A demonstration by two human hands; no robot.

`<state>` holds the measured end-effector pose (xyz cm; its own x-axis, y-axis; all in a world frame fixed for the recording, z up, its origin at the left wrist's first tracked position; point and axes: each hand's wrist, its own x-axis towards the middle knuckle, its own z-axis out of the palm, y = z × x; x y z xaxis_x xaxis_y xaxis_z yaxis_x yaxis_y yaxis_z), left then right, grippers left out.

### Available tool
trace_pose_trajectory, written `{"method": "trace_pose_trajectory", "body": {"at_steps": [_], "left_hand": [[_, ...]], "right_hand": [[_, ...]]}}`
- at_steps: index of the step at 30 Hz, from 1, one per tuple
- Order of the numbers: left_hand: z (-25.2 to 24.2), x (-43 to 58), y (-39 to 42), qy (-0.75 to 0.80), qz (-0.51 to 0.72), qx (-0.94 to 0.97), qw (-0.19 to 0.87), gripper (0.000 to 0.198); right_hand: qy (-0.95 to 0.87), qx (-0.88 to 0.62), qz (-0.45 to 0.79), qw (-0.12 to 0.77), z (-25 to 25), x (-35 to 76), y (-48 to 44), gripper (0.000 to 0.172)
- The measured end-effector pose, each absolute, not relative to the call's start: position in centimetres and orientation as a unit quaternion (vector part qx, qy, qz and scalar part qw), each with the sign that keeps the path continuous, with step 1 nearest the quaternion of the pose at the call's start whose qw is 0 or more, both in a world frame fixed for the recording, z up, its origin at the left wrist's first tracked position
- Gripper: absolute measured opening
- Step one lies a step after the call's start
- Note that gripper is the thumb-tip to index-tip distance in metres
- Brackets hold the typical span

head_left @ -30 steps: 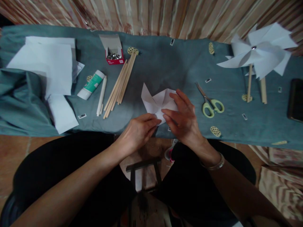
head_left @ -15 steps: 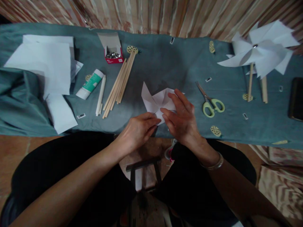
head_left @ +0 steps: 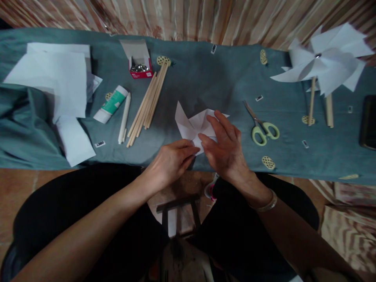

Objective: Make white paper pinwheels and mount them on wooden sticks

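A white paper pinwheel with bent-up blades lies near the front edge of the table, between both hands. My left hand pinches its near-left edge between thumb and fingers. Over its right side, my right hand rests with fingers bent and touching the paper; the index or thumb tip presses close to the middle. Part of the pinwheel is hidden beneath the right hand. To the right of that hand lie green-handled scissors, blades pointing away from me.
Wooden sticks, a glue stick tube, a white pen-like stick and an open red box of metal pins lie left. White paper sheets are farther left. Finished pinwheels on sticks and a dark phone-like object are right.
The right hand has shifted very slightly to the left over the paper. The left hand keeps its pinch, and the pinwheel stays in place.
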<state>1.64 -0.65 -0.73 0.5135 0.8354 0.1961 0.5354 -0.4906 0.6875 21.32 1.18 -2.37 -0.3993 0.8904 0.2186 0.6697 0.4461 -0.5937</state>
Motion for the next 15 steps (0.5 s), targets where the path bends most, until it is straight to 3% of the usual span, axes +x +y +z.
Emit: {"method": "trace_pose_trajectory", "body": {"at_steps": [15], "left_hand": [[-0.66,1.65,-0.52,0.419,0.262,0.817,0.297,0.023]], "right_hand": [[-0.833,-0.471,0.166,0.239,-2.03,20.38,1.10,0.036]]}}
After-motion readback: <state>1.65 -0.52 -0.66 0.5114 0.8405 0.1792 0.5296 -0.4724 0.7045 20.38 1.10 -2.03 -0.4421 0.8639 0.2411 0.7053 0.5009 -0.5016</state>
